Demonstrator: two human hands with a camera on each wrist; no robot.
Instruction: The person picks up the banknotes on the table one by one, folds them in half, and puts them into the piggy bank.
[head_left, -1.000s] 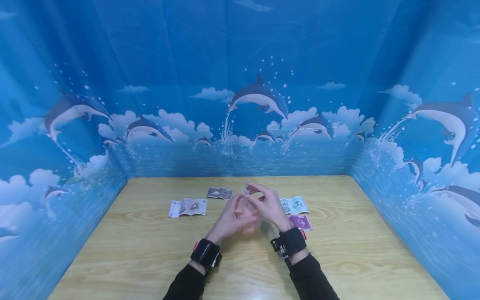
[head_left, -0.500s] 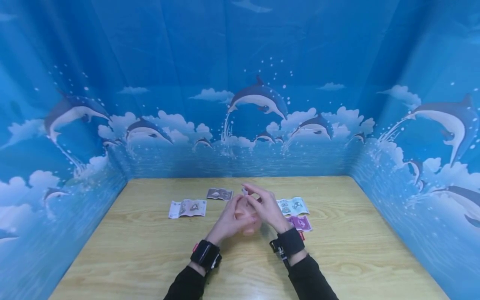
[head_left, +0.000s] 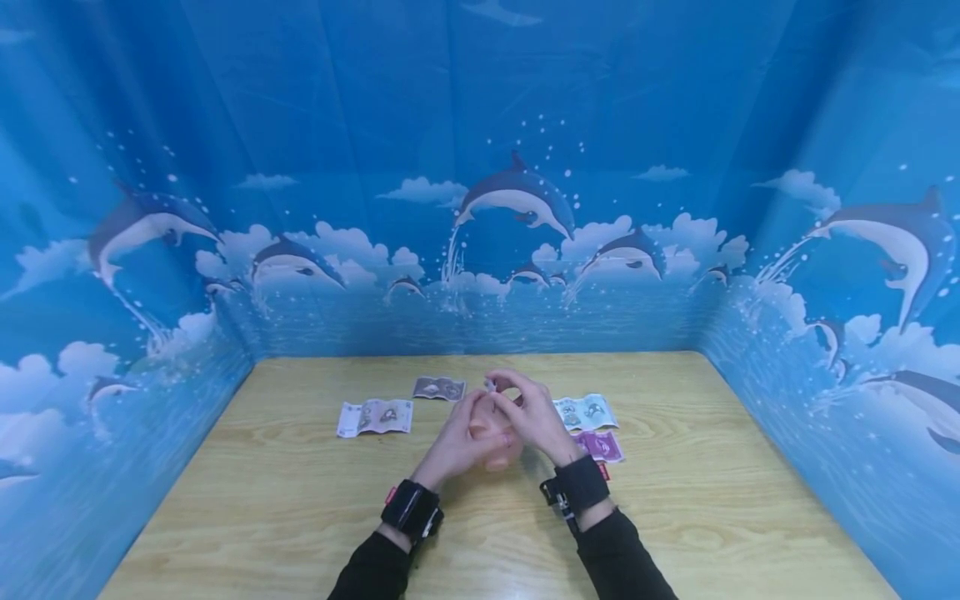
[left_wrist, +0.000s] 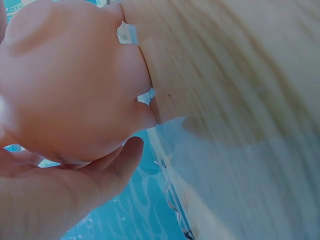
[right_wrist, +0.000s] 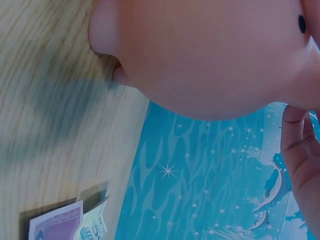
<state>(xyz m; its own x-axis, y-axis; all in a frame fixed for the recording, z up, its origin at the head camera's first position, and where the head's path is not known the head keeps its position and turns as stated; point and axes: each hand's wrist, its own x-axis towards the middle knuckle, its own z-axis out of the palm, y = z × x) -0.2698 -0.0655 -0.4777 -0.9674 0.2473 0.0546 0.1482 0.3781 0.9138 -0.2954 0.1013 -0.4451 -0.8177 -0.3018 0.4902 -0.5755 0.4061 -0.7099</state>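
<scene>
A round pink piggy bank point(head_left: 486, 419) stands on its stubby feet at the middle of the table. My left hand point(head_left: 456, 442) grips its left side, with the thumb across the near side; that hand point(left_wrist: 65, 192) also shows against the rounded body in the left wrist view. Above the piggy bank's top, the bent thumb and fingers of my right hand point(head_left: 538, 417) pinch a small pale piece of paper, apparently a folded banknote point(head_left: 491, 385). The fingers hide most of it. Only part of this hand point(right_wrist: 302, 160) appears in the right wrist view, where the fingertips are out of frame.
Left of the hands lie a pale pink banknote point(head_left: 384, 415) and a brown one point(head_left: 439, 387). Right of them are a light green banknote point(head_left: 592, 410) and a purple banknote point(head_left: 603, 447). A blue dolphin-print curtain point(head_left: 480, 317) closes off the table's back and sides.
My right fingertips have shifted slightly left and down with the pale paper, over the piggy bank's top. The left hand and piggy bank have hardly moved.
</scene>
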